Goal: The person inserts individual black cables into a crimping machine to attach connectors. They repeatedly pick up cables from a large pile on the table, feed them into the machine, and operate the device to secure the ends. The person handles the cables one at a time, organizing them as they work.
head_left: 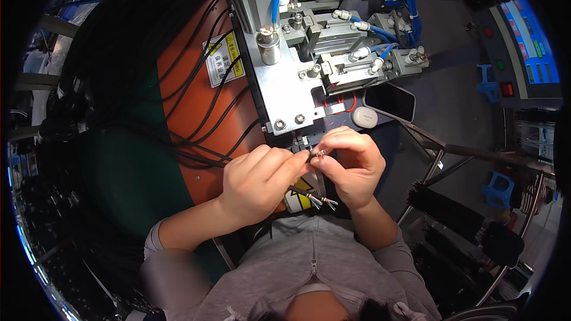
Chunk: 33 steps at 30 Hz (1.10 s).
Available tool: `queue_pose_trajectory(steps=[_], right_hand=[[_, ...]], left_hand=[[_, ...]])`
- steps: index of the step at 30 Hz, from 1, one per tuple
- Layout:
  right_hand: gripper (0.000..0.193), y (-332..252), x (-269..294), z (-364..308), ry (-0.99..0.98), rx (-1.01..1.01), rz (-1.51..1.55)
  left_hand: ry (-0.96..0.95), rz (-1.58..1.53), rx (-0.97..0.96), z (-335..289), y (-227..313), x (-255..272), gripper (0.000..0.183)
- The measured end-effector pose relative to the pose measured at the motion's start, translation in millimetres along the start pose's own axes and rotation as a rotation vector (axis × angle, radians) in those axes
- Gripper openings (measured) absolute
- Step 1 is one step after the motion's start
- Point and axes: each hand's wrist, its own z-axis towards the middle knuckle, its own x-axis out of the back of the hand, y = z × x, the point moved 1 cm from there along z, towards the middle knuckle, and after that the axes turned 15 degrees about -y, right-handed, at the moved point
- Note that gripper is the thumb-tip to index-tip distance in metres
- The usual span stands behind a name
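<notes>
At the far left a thick bundle of black cables [119, 83] drapes over a dark green surface [125, 178] and across the orange machine panel [190, 113], which carries a yellow and white warning label [223, 59]. Several of these thin black cables run down toward the near middle, where the left hand [259, 181] comes in from the lower left in a grey sleeve. Its thumb and forefinger are pressed together on a thin black cable with stripped wire ends [310, 156], pinching it just short of the tip. Right beside it, touching, the right hand [351, 166] curls its fingers over and nips the same cable end between thumb and forefinger; a small metal piece seems to sit at the tip, though it is too small to be sure. Below the two hands another black cable end with bared coloured wires [321, 201] sticks out to the right. Just beyond the hands stands the grey metal press machine [285, 83] with blue air hoses [398, 0]. Right of it lie a white oval case [365, 117] and a black phone [389, 101] on the dark table. At the far right sits a control panel with a blue screen [529, 41] and red and green buttons
</notes>
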Motion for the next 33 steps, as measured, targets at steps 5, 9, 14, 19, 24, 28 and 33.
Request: queue_pose_trajectory(steps=[5,9,14,19,24,28,33], right_hand=[[0.013,6.1,-1.6,2.2,-0.065,-0.045,-0.191],[0.009,7.4,-2.4,3.5,0.003,-0.231,0.227],[0.012,5.8,-3.7,4.6,0.002,-0.041,-0.344],[0.012,2.2,8.2,1.8,-0.128,-0.167,-0.450],[0.003,5.0,27.0,-4.5,-0.156,-0.380,0.046],[0.004,9.9,31.0,-3.5,-0.177,-0.327,-0.306],[0.002,16.9,16.4,2.2,-0.140,-0.198,-0.763]], left_hand=[[0.057,-0.099,0.042,-0.3,-3.6,-2.0,0.020],[0.040,-0.119,0.051,-1.6,-0.8,-4.4,0.015],[-0.010,-0.096,0.067,-4.2,-0.8,-4.0,0.013],[-0.052,0.037,0.060,-6.7,-5.9,-10.6,0.016],[-0.142,0.071,0.075,-8.9,0.3,-5.8,0.034],[-0.203,0.191,0.043,-10.2,5.2,-9.7,0.037],[-0.248,0.253,0.134,-6.7,6.6,-13.4,0.038]])
